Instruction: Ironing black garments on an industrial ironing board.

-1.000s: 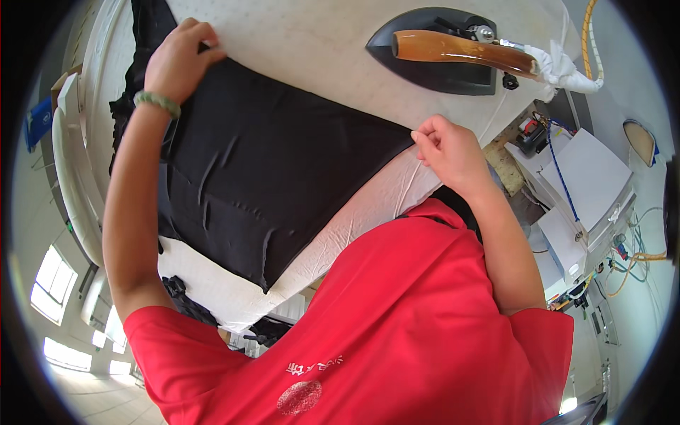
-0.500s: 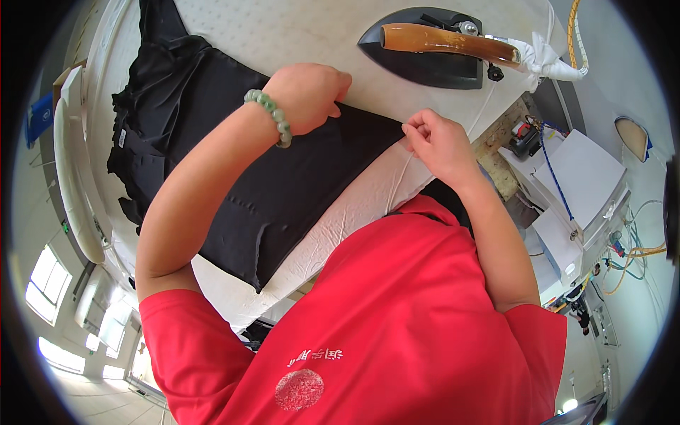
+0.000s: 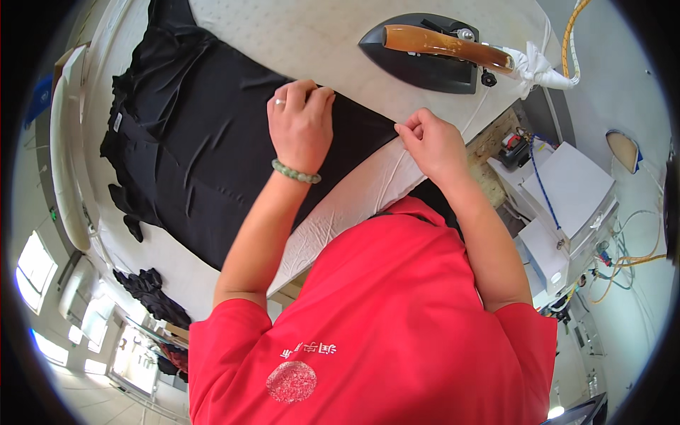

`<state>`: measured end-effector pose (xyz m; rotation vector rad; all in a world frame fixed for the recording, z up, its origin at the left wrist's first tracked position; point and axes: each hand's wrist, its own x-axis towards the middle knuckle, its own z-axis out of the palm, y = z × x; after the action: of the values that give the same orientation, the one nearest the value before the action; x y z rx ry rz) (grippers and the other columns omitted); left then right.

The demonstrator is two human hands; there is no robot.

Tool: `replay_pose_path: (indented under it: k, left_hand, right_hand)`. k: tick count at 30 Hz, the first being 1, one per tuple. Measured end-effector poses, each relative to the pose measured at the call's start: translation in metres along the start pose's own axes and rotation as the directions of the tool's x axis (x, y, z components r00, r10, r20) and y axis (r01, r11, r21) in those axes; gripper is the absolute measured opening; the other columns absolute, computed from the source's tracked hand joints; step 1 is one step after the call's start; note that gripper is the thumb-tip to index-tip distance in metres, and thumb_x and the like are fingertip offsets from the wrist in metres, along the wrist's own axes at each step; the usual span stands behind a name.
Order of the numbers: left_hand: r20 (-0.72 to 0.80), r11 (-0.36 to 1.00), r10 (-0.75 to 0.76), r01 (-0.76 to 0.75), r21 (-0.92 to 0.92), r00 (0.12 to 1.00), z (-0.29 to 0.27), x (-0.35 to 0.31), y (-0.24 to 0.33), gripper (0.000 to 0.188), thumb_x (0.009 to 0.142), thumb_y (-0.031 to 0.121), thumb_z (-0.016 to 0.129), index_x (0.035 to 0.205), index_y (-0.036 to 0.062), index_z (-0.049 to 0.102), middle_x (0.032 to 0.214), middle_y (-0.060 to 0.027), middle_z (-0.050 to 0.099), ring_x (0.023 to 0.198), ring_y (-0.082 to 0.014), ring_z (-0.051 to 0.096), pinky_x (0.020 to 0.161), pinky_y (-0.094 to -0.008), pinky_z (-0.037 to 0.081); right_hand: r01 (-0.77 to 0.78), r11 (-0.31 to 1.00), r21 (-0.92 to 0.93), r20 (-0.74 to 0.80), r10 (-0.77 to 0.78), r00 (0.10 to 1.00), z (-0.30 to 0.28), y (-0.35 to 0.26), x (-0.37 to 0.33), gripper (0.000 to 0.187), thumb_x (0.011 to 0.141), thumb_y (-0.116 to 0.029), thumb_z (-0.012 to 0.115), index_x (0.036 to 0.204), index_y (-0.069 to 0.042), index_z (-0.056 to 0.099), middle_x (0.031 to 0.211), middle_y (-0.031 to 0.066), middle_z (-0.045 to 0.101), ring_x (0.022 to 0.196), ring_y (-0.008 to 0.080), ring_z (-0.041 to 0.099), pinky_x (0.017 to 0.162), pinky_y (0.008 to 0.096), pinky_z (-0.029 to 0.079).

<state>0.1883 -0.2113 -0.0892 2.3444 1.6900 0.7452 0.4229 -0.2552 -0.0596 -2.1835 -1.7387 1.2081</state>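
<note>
A black garment [image 3: 212, 142] lies spread over the pale padded ironing table, with gathered folds at its far left and a small white label on its left edge. My right hand [image 3: 433, 145] pinches the garment's right corner between thumb and fingers. Along the far edge of the cloth, my left hand [image 3: 301, 127] has its fingers curled down on the fabric, closed on that edge; the fingertips are partly hidden. A green bead bracelet [image 3: 296, 172] circles my left wrist.
An iron [image 3: 425, 60] with a brown handle rests at the table's far right, its cloth-wrapped end joined to a yellow hose. White equipment [image 3: 570, 180] with cables stands beyond the right edge. More dark cloth [image 3: 152, 294] hangs at the lower left; a padded board [image 3: 67, 173] stands left.
My left hand has turned and its forearm has swung to the right. The garment's near edge has shifted and its surface lies smoother. My right hand still pinches the corner.
</note>
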Motion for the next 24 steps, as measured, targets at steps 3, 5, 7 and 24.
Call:
replay_pose_path:
  k: [3, 5, 7, 24]
  left_hand:
    - [-0.021, 0.994, -0.112, 0.111, -0.012, 0.994, 0.005, -0.015, 0.022, 0.042, 0.078, 0.028, 0.082, 0.113, 0.0107, 0.066, 0.108, -0.0046, 0.060, 0.104, -0.0273, 0.058, 0.098, -0.0467, 0.042]
    - [-0.035, 0.984, -0.179, 0.178, -0.021, 0.983, 0.006, -0.020, 0.036, 0.051, 0.076, 0.032, 0.083, 0.119, 0.0102, 0.065, 0.112, -0.0048, 0.059, 0.108, -0.0272, 0.056, 0.104, -0.0479, 0.040]
    - [-0.012, 0.973, -0.227, 0.227, -0.038, 0.974, 0.008, -0.022, 0.048, 0.068, 0.072, 0.039, 0.086, 0.127, 0.0085, 0.060, 0.121, -0.0066, 0.055, 0.117, -0.0282, 0.052, 0.110, -0.0502, 0.033]
    - [0.003, 0.996, 0.044, -0.044, -0.071, 0.999, -0.062, 0.043, -0.092, 0.031, 0.089, 0.005, 0.065, 0.120, 0.0088, 0.066, 0.120, -0.0116, 0.066, 0.097, -0.0309, 0.068, 0.077, -0.0381, 0.056]
  right_hand:
    - [0.096, 0.990, -0.102, -0.068, -0.104, 0.992, -0.003, -0.007, -0.002, 0.020, 0.092, -0.021, 0.074, 0.090, -0.004, 0.065, 0.071, 0.0071, 0.069, 0.062, 0.0244, 0.068, 0.060, 0.0356, 0.052]
    - [0.198, 0.970, -0.143, -0.087, -0.212, 0.973, -0.011, -0.016, -0.003, 0.020, 0.091, -0.021, 0.074, 0.092, -0.004, 0.065, 0.072, 0.0073, 0.070, 0.063, 0.0256, 0.068, 0.061, 0.0365, 0.053]
    - [0.343, 0.917, -0.205, -0.122, -0.372, 0.920, -0.022, -0.030, -0.003, 0.020, 0.090, -0.021, 0.075, 0.097, -0.005, 0.065, 0.074, 0.0077, 0.070, 0.066, 0.0280, 0.068, 0.064, 0.0384, 0.053]
    - [0.311, 0.836, -0.452, 0.133, -0.282, 0.950, -0.089, -0.050, 0.004, 0.061, 0.079, -0.024, 0.081, 0.133, -0.009, 0.059, 0.092, 0.0183, 0.073, 0.085, 0.0404, 0.071, 0.073, 0.0482, 0.055]
